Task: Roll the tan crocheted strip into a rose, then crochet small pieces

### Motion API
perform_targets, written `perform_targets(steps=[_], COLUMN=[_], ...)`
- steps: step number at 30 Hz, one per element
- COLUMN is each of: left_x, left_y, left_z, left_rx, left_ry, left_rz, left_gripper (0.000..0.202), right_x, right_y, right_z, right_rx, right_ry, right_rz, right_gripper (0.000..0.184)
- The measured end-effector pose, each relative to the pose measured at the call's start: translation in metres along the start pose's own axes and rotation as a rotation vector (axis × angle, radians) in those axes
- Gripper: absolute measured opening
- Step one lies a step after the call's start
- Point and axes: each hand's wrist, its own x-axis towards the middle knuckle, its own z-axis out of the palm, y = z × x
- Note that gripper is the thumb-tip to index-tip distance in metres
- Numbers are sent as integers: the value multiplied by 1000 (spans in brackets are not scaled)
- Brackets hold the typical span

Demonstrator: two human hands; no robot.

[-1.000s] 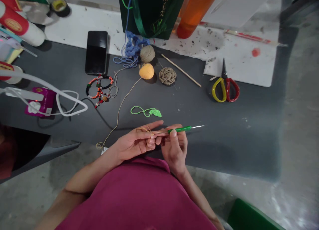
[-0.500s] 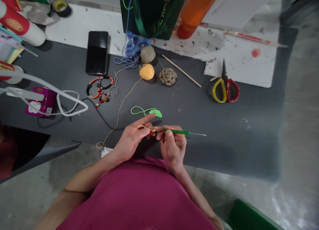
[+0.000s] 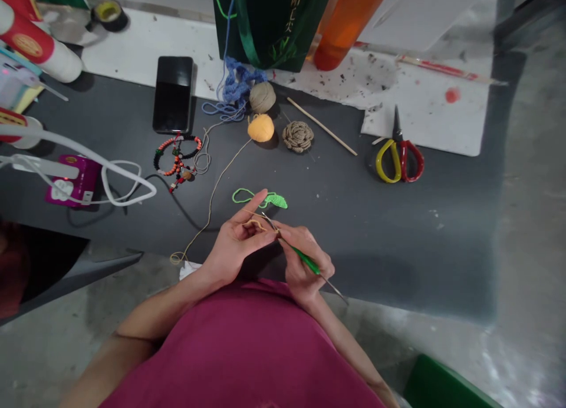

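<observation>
My right hand is closed around a crochet hook with a green grip; its hooked tip points up and left, its other end down past my palm. My left hand pinches a small piece of yellow yarn, index finger stretched out with a strand over it. The hook's tip is by the pinched yarn; whether it passes through a loop I cannot tell. A strand runs from the yellow yarn ball down towards my left hand. Just beyond my fingers lies a small green crocheted piece with a yarn tail.
A crocheted taupe rosette, a grey yarn ball, a wooden stick and scissors lie further back. Left of them are beaded bracelets and a phone. A white cable crosses the left side.
The hook has swung from nearly level to slanting, its rear end now lower. My right hand has turned with it. My left index finger has lifted and straightened away from me.
</observation>
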Motion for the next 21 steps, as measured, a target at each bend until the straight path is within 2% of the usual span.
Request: perform_targets(steps=[4,8,13,21], left_x=[1,2,2,0], left_y=[0,1,3,1], left_z=[0,1,1,-4], left_rx=[-17,-30,-14,52], left_ry=[-13,10,15,4], left_rz=[-34,-60,-48,36], left_gripper=[69,69,66,63], right_x=[1,6,11,16], right_y=[1,0,-3,-5], right_z=[8,10,6,3], right_rx=[248,430,487,650], right_ry=[104,107,32,22], right_rz=[233,418,526,603], right_gripper=[5,10,12,12])
